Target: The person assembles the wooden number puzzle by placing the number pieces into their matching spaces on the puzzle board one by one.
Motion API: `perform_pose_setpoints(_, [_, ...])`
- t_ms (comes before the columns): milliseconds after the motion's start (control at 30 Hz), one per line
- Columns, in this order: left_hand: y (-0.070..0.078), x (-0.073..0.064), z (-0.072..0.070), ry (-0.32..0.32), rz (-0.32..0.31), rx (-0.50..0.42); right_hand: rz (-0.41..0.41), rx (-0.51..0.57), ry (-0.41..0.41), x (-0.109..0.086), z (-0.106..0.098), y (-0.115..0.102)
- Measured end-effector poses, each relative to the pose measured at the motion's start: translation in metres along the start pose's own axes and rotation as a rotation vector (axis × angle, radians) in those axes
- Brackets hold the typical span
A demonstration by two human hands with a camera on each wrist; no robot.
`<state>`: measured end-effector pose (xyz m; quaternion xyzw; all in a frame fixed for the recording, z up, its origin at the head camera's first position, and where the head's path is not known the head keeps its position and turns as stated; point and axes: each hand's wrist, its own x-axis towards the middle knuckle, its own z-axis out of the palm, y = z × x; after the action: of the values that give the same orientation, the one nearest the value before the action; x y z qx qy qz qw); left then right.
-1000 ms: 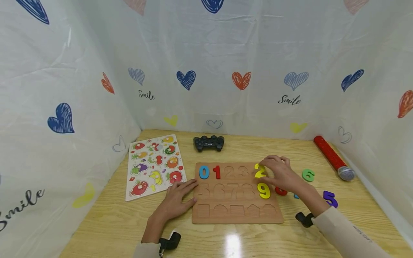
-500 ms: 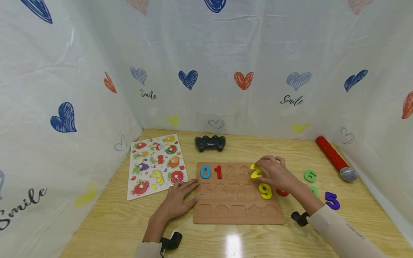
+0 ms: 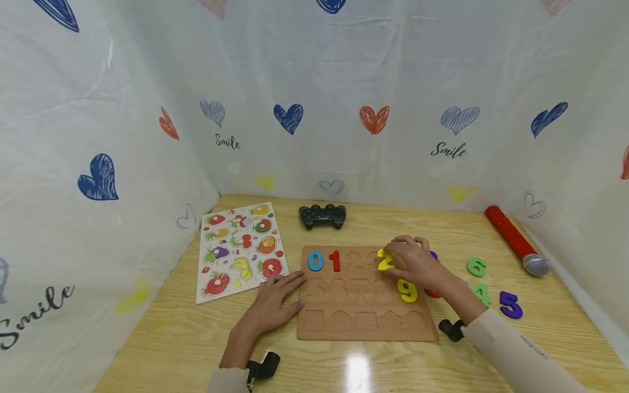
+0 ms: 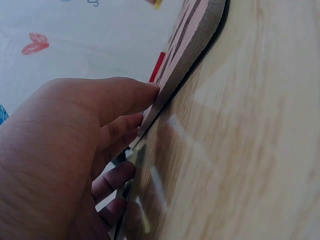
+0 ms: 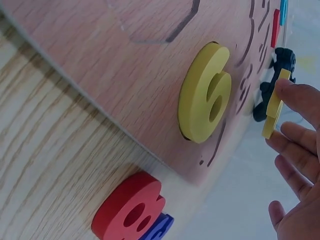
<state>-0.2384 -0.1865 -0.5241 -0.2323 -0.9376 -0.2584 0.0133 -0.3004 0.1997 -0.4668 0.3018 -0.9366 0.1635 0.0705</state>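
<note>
My right hand (image 3: 417, 265) pinches a yellow number 2 (image 3: 385, 260) between thumb and fingers, over the top row of the brown number puzzle board (image 3: 324, 305). In the right wrist view the yellow 2 (image 5: 274, 107) appears edge-on, raised off the board. A yellow 9 (image 3: 407, 291) sits at the right end of the middle row. Blue 0 (image 3: 315, 261) and red 1 (image 3: 334, 261) fill the first two top slots. At the board's left edge, my left hand (image 3: 272, 305) rests with fingers extended, thumb tip (image 4: 152, 90) against the side.
Right of the board lie a red 8 (image 5: 112, 215), green 6 (image 3: 476, 267), green 4 (image 3: 481, 293) and purple 5 (image 3: 511, 304). A fruit puzzle (image 3: 226, 262) lies left, a game controller (image 3: 322, 216) behind, a red microphone (image 3: 513, 237) far right. White curtain (image 3: 334, 76) encloses the table.
My right hand has moved left with the yellow 2, from the board's right end to near the 3 slot. The green 4 and a purple piece now show past that arm. My left hand stays.
</note>
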Motion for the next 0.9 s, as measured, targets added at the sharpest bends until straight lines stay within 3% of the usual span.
perform_pose_setpoints(900, [0.001, 0.0, -0.001, -0.007, -0.01, -0.006, -0.002, -0.035, -0.055, 0.025, 0.016, -0.013])
